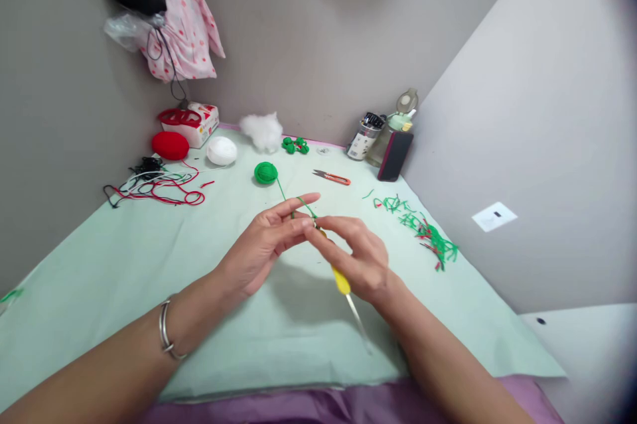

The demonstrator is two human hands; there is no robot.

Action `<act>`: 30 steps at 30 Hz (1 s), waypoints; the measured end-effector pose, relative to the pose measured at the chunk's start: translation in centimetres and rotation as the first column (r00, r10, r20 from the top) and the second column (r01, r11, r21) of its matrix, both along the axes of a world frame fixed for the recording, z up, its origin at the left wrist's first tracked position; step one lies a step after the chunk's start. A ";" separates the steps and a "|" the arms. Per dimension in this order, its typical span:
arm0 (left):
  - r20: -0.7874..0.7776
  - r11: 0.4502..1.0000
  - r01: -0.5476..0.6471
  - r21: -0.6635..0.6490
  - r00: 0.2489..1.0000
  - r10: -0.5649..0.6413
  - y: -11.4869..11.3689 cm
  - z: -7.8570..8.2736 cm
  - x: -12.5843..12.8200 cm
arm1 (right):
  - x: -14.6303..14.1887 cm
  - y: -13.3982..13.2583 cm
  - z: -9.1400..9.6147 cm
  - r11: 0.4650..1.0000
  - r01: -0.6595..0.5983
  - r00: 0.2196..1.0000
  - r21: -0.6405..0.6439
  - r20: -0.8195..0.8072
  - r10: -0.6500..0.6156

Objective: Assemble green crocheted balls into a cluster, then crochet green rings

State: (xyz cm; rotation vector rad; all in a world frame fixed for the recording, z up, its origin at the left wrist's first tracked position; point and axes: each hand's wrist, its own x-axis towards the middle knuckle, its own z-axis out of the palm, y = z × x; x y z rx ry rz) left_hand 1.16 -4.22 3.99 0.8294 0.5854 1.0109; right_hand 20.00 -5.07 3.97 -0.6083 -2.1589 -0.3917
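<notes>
My left hand (263, 245) is raised over the pale green table cover (124, 291), index finger stretched out with green yarn (286, 198) looped over it, the other fingers pinching a small piece I cannot make out. My right hand (355, 255) grips a crochet hook with a yellow handle (341, 281), its tip meeting my left fingertips. The yarn runs back to a green yarn ball (265, 172) lying farther back on the table.
At the back lie a red yarn ball (170, 145), a white ball (221, 150), white stuffing (262, 130), small green crocheted pieces (295, 144), orange thread snips (332, 177), a jar, bottle and phone (395, 155). Tangled yarn (159, 188) sits left, yarn cuttings (423, 228) right.
</notes>
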 end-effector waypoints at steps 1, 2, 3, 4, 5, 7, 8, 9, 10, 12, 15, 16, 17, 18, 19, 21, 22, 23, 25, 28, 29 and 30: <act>0.014 0.999 0.027 -0.022 1.000 -0.027 0.0 0.0 0.0 | 0.0 0.0 -0.2 0.997 0.014 0.999 0.076 0.040 -0.017; 0.028 0.998 0.054 -0.039 0.998 -0.053 0.1 0.0 0.0 | 0.0 0.0 -0.3 0.994 0.009 0.999 0.109 0.044 -0.014; 0.042 0.996 0.074 -0.048 0.997 -0.072 0.2 0.0 -0.1 | 0.0 0.0 -0.4 0.995 -0.010 1.000 0.096 0.010 0.009; 0.055 0.995 0.087 -0.051 0.995 -0.084 0.2 0.0 -0.1 | -0.1 0.0 -0.3 0.999 -0.032 0.998 0.040 -0.054 0.034; 0.065 0.995 0.090 -0.049 0.994 -0.086 0.3 0.0 -0.2 | -0.1 0.0 -0.3 0.997 -0.063 0.988 -0.047 -0.140 0.056; 0.065 0.997 0.063 -0.038 0.996 -0.061 0.4 0.0 -0.3 | -0.2 0.1 0.0 0.953 -0.157 0.936 -0.260 -0.348 0.059; 0.054 0.999 0.040 -0.029 0.998 -0.038 0.5 0.0 -0.4 | -0.2 0.2 0.2 0.908 -0.226 0.889 -0.351 -0.457 0.045; 0.036 1.000 0.013 -0.017 0.999 -0.013 0.4 0.0 -0.4 | -0.2 0.4 0.4 0.850 -0.308 0.832 -0.427 -0.555 0.023; 0.014 1.000 -0.012 0.000 1.000 0.012 0.4 0.0 -0.3 | -0.2 0.6 0.5 0.782 -0.397 0.773 -0.480 -0.635 0.002; -0.029 0.997 -0.059 0.047 0.998 0.061 0.2 0.0 -0.2 | -0.2 1.0 0.6 0.651 -0.540 0.678 -0.534 -0.734 -0.039; -0.064 0.989 -0.106 0.101 0.992 0.113 -0.2 -0.1 0.2 | -0.3 1.1 0.2 0.643 -0.522 0.716 -0.560 -0.698 -0.026; -0.065 0.988 -0.112 0.105 0.991 0.120 -0.3 -0.2 0.3 | -0.4 1.0 0.0 0.717 -0.437 0.772 -0.543 -0.635 -0.010; -0.061 0.988 -0.113 0.102 0.991 0.119 -0.3 -0.2 0.4 | -0.4 0.7 -0.2 0.805 -0.323 0.839 -0.498 -0.544 0.000; -0.052 0.990 -0.107 0.091 0.992 0.112 -0.3 -0.2 0.4 | -0.5 0.5 -0.4 0.886 -0.204 0.899 -0.417 -0.437 0.001; -0.040 0.993 -0.091 0.076 0.995 0.094 -0.3 -0.2 0.4 | -0.5 0.2 -0.6 0.945 -0.105 0.943 -0.311 -0.332 -0.004; -0.007 0.999 -0.027 0.038 1.000 0.028 -0.2 -0.2 0.4 | -0.6 -0.2 -0.9 0.992 -0.015 0.982 -0.127 -0.187 -0.009; 0.012 1.000 0.013 0.017 1.000 -0.013 -0.1 -0.2 0.3 | -0.6 -0.2 -0.9 0.996 -0.012 0.985 -0.093 -0.175 -0.005; 0.031 0.998 0.055 -0.002 0.998 -0.055 0.0 -0.3 0.3 | -0.6 -0.2 -0.9 0.994 -0.025 0.981 -0.103 -0.196 0.005; 0.073 0.993 0.115 -0.019 0.991 -0.113 0.2 -0.3 0.2 | -0.6 -0.1 -0.7 0.976 -0.087 0.953 -0.202 -0.303 0.022; 0.126 0.991 0.130 -0.015 0.984 -0.127 0.4 -0.3 0.0 | -0.5 0.3 -0.2 0.910 -0.220 0.885 -0.353 -0.464 0.034; 0.136 0.992 0.122 -0.014 0.984 -0.119 0.5 -0.2 -0.1 | -0.4 0.3 0.0 0.889 -0.253 0.864 -0.383 -0.502 0.029; 0.141 0.993 0.113 -0.015 0.984 -0.110 0.5 -0.1 -0.2 | -0.4 0.4 0.1 0.869 -0.279 0.842 -0.408 -0.539 0.018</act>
